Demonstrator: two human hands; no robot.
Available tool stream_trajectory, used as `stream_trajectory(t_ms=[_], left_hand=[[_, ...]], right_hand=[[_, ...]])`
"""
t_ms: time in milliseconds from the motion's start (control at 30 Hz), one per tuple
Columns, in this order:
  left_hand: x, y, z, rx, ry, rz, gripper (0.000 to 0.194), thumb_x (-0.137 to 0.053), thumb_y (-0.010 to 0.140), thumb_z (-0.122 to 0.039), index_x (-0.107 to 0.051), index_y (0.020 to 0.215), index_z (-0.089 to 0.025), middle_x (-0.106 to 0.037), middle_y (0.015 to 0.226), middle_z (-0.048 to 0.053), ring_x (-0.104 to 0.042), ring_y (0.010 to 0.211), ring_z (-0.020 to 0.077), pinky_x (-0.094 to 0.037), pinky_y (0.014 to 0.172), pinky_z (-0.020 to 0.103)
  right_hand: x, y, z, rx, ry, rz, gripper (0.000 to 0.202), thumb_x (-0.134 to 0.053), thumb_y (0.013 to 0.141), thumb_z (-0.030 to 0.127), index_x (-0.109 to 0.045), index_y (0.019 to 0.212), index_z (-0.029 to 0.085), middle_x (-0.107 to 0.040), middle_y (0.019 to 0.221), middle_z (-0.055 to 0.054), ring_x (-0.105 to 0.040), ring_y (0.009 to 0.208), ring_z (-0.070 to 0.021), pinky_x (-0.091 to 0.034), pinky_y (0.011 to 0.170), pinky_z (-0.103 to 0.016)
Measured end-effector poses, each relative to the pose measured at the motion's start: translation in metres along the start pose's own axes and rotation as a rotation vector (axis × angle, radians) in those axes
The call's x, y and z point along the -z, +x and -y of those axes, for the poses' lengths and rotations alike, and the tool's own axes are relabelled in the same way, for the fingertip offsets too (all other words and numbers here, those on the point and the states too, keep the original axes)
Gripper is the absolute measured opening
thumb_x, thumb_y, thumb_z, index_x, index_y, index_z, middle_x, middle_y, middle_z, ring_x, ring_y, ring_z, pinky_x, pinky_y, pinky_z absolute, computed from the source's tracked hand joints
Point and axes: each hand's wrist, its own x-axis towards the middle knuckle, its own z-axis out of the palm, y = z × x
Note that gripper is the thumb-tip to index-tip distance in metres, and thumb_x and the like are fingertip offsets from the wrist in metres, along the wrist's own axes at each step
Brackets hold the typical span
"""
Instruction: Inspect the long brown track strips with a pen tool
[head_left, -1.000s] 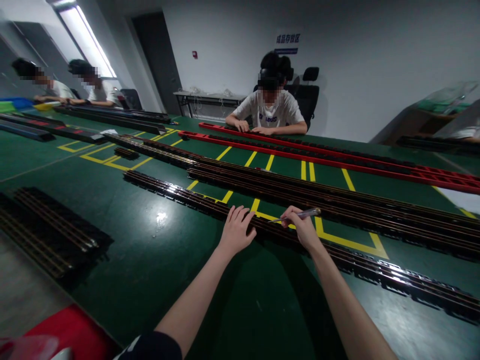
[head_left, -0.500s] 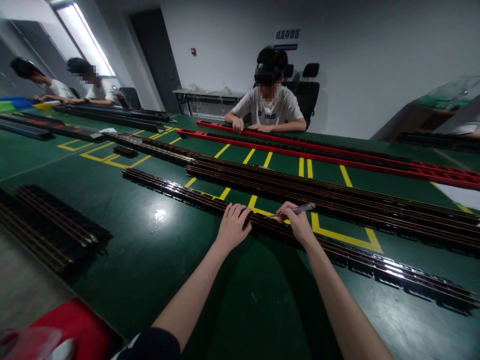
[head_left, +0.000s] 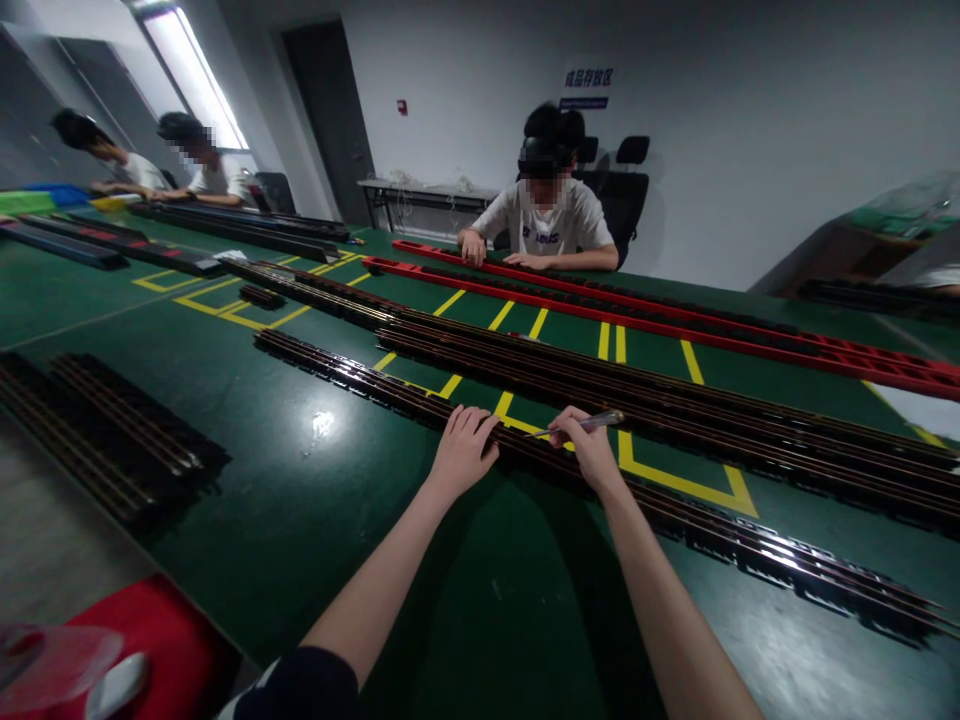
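A long black rail strip with copper-coloured rods runs diagonally across the table below my hands. My left hand lies over it, fingers bent across the top and thumb at the near side, gripping it. In my right hand is a slim screwdriver with a pale, clear-looking handle, pinched between thumb and fingers. Its thin shaft points left, and the tip is at the strip just right of my left hand. Whether the tip touches a rod is too small to tell.
Beyond the strip lies a bundle of similar black rails, then two red channels before a seated co-worker. Short rail pieces rest at left, a smaller piece farther back. A red stool stands at lower left.
The view has shifted slightly, moving the background a little right. Both hands keep their places on the strip, screwdriver still in the right. The co-worker's one hand has moved onto the red channel.
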Motion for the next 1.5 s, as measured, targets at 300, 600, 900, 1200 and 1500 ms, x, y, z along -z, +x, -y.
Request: stream_trajectory(t_ms=[300, 600, 900, 1200, 1500], left_hand=[[0.0007, 0.0002, -0.0004, 0.012, -0.005, 0.014, 0.032, -0.051, 0.085, -0.020, -0.059, 0.115, -0.017, -0.063, 0.115, 0.008, -0.053, 0.115, 0.0245, -0.033, 0.112, 0.047], [0.0007, -0.0009, -0.0004, 0.000, 0.003, 0.011, 0.032, -0.050, 0.084, -0.019, -0.058, 0.116, -0.018, -0.063, 0.116, 0.008, -0.053, 0.116, 0.0244, -0.033, 0.112, 0.047], [-0.0005, -0.0005, 0.0003, -0.003, 0.004, 0.013, 0.032, -0.051, 0.084, -0.018, -0.058, 0.116, -0.019, -0.062, 0.117, 0.008, -0.053, 0.117, 0.0246, -0.034, 0.111, 0.048], [0.0006, -0.0009, 0.0000, 0.006, 0.005, 0.028, 0.032, -0.050, 0.085, -0.019, -0.057, 0.117, -0.019, -0.062, 0.118, 0.008, -0.052, 0.117, 0.0243, -0.033, 0.112, 0.048], [0.0007, -0.0010, 0.0003, 0.005, 0.005, 0.032, 0.033, -0.049, 0.085, -0.018, -0.057, 0.117, -0.019, -0.062, 0.118, 0.008, -0.052, 0.117, 0.0239, -0.033, 0.112, 0.048]], right_hand=[[-0.0003, -0.0004, -0.0002, -0.009, -0.002, 0.005, 0.017, -0.060, 0.065, 0.033, -0.060, 0.054, 0.019, -0.057, 0.049, 0.000, -0.053, 0.049, -0.0125, -0.044, 0.050, -0.025], [-0.0006, -0.0006, 0.0004, -0.016, -0.003, -0.005, 0.019, -0.060, 0.065, 0.035, -0.059, 0.054, 0.019, -0.057, 0.049, 0.000, -0.053, 0.048, -0.0125, -0.044, 0.049, -0.025], [-0.0009, -0.0008, 0.0001, 0.005, -0.015, -0.006, 0.019, -0.059, 0.065, 0.035, -0.058, 0.053, 0.020, -0.057, 0.048, 0.000, -0.053, 0.047, -0.0124, -0.044, 0.048, -0.025], [-0.0015, -0.0017, 0.0021, -0.012, -0.006, 0.000, 0.020, -0.061, 0.065, 0.036, -0.058, 0.054, 0.020, -0.057, 0.048, 0.000, -0.053, 0.048, -0.0127, -0.044, 0.049, -0.025], [-0.0005, -0.0015, 0.0029, -0.009, -0.025, 0.008, 0.019, -0.059, 0.066, 0.035, -0.058, 0.054, 0.020, -0.057, 0.049, 0.000, -0.053, 0.050, -0.0136, -0.044, 0.050, -0.026]])
